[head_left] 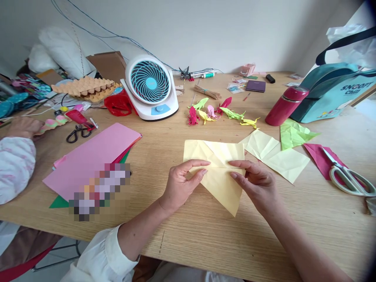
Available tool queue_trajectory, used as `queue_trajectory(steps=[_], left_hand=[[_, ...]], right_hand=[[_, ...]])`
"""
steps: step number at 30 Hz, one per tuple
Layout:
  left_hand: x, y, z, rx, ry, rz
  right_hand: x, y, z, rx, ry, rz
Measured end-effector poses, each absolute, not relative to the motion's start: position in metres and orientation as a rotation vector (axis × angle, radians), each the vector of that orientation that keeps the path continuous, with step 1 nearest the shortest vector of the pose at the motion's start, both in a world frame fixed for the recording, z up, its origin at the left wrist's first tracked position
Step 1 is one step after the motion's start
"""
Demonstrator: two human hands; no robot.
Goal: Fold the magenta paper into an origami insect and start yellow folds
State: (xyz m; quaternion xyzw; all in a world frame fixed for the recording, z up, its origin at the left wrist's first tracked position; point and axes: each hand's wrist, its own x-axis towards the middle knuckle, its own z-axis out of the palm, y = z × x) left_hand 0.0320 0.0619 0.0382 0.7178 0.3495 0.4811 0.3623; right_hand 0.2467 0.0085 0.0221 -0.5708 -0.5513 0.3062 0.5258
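A pale yellow sheet of paper (221,188), creased and partly folded, is held just above the wooden table. My left hand (183,182) pinches its left side between thumb and fingers. On the right side, my right hand (255,182) pinches the same sheet along a horizontal crease. One corner of the paper points down toward the table's front edge. Another creased pale yellow sheet (276,154) lies to the right, beside a lime green paper (296,135) and a crimson paper (320,158). Small folded paper figures (232,113) in several colours sit behind the held sheet.
White-handled scissors (349,180) lie at the right, near a red bottle (286,105) and a teal bag (329,94). A fan (151,84) stands behind. Pink paper (96,156) is stacked at left, near black-handled scissors (78,134) and another person's hand (25,127).
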Motion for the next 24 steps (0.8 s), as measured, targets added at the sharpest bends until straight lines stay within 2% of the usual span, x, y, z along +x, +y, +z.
queue_trajectory(steps=[24], left_hand=[[0.0260, 0.0712, 0.0453, 1.842, 0.945, 1.201]], right_hand=[[0.2571, 0.0084, 0.0167, -1.345, -1.368, 0.560]])
